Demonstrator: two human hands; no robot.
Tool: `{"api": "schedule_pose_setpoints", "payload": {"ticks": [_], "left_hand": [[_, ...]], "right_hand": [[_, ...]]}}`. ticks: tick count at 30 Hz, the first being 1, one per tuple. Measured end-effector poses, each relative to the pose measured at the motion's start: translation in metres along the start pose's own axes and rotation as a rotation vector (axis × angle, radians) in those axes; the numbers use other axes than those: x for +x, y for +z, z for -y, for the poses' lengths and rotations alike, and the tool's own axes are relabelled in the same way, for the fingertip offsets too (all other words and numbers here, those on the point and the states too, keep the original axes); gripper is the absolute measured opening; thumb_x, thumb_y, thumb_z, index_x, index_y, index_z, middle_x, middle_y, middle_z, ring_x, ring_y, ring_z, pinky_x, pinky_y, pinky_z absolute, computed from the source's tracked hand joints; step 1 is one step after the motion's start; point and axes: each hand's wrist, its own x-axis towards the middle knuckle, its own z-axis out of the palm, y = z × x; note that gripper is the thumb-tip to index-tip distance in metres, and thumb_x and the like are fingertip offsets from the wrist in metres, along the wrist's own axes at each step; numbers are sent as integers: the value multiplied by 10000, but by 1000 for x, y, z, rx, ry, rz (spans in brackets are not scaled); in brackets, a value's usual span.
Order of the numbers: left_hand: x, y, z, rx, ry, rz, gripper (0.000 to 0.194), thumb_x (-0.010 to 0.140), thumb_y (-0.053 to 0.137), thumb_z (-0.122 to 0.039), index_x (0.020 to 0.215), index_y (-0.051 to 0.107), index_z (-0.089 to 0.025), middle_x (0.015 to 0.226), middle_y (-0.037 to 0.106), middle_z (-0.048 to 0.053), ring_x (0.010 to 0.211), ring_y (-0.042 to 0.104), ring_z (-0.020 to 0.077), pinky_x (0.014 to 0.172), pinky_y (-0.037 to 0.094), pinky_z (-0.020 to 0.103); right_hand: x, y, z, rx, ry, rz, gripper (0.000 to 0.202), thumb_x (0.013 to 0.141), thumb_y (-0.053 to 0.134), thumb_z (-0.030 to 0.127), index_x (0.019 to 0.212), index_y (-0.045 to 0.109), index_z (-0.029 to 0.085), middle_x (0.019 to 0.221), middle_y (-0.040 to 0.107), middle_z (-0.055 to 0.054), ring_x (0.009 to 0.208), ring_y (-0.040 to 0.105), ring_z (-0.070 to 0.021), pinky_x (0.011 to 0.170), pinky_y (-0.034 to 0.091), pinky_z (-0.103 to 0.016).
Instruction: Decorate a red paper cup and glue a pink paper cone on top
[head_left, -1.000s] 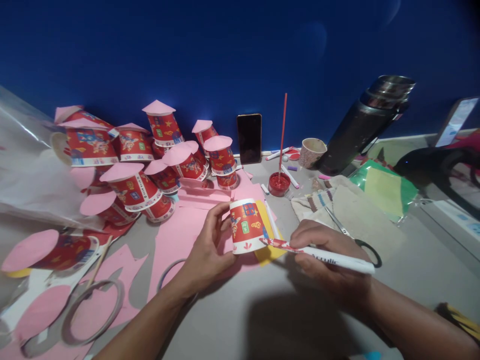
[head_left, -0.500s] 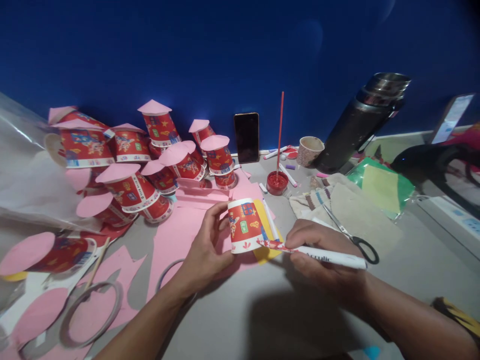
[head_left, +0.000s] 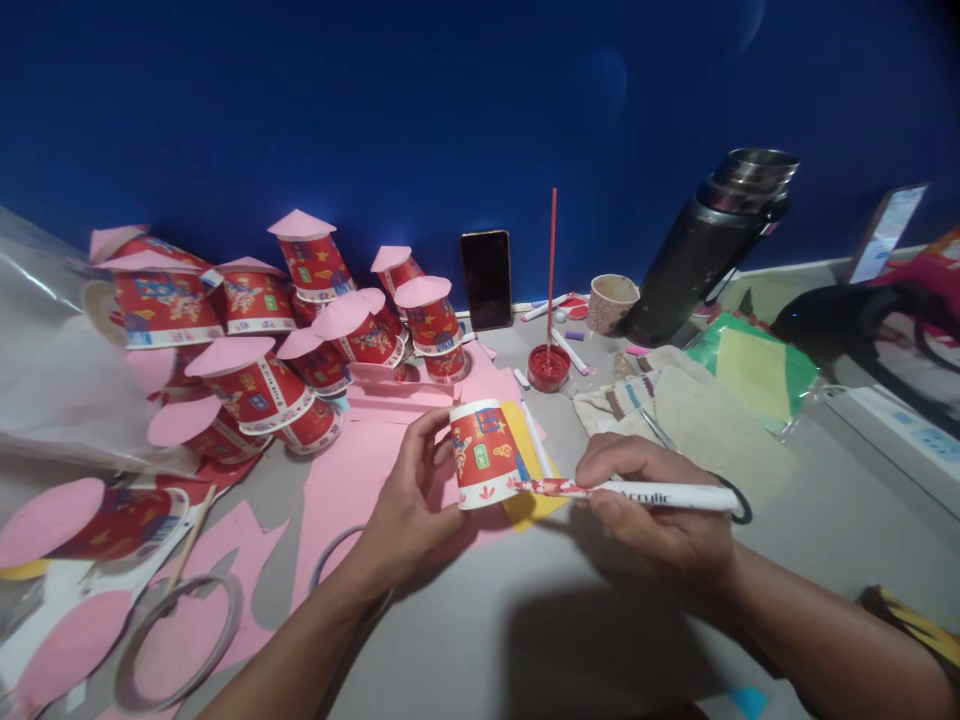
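My left hand point(head_left: 420, 490) is closed around the left side of a red patterned paper cup point(head_left: 484, 452), held upside down with its white rim at the bottom. Several red leaf-like marks run along that rim. In my right hand point(head_left: 652, 500) is a white acrylic marker point(head_left: 671, 494) with a red-smeared front end. Its tip meets the right part of the cup's rim. Behind the cup lie a yellow paper piece point(head_left: 534, 508) and another white marker point(head_left: 535, 438). Scissors point(head_left: 658, 430) are partly hidden behind my right hand.
Cups with pink cone tops point(head_left: 247, 385) crowd the left. A phone point(head_left: 486, 280) leans on the blue wall, near a red paint pot point(head_left: 548, 368) with a stick, a small cup point(head_left: 613, 303) and a black thermos point(head_left: 709, 250). Tape rolls point(head_left: 127, 665) and pink paper point(head_left: 330, 480) lie leftward.
The view has shifted slightly. The marker is held more level, its tip still at the cup's rim, and my right hand now covers more of the scissors.
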Motion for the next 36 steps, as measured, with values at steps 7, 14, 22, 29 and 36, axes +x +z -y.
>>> {"api": "schedule_pose_setpoints", "payload": {"ticks": [7, 14, 22, 29, 36], "left_hand": [[3, 3, -7, -65, -10, -13, 786, 705, 823, -95, 1381, 495, -326, 1524, 504, 75, 1472, 474, 317, 1152, 491, 419], [2, -3, -7, -258, -175, -50, 821, 690, 899, -210, 1410, 517, -310, 1513, 556, 90, 1403, 544, 306, 1035, 534, 319], [1, -3, -15, -386, -342, -136, 986, 566, 948, -255, 1457, 526, -290, 1398, 665, 117, 1202, 680, 334, 905, 590, 336], [3, -1, -20, -305, -363, -240, 944, 589, 907, -309, 1443, 504, -279, 1450, 632, 129, 1296, 638, 379, 963, 603, 406], [11, -3, -1, 89, -32, -429, 847, 665, 807, -172, 1434, 471, -283, 1571, 479, 118, 1463, 490, 330, 1193, 452, 474]], "right_hand": [[-4, -3, -3, -13, 121, -96, 51, 936, 715, 220, 982, 736, 215, 786, 738, -16, 644, 682, -144, 588, 544, -227], [-6, -6, -12, 129, 323, -144, 110, 962, 719, 339, 939, 741, 234, 816, 719, -21, 695, 654, -144, 592, 515, -218], [-2, -7, -26, 147, 552, -221, 138, 926, 725, 355, 951, 725, 219, 696, 692, -5, 621, 612, -142, 555, 472, -224], [22, -17, -22, -134, 492, -302, 164, 878, 708, 363, 901, 751, 206, 738, 740, -33, 601, 647, -167, 530, 500, -254], [19, -25, -40, -435, 351, -113, 266, 935, 635, 309, 1181, 719, 253, 1173, 774, -63, 1040, 741, -258, 897, 608, -374]]}}
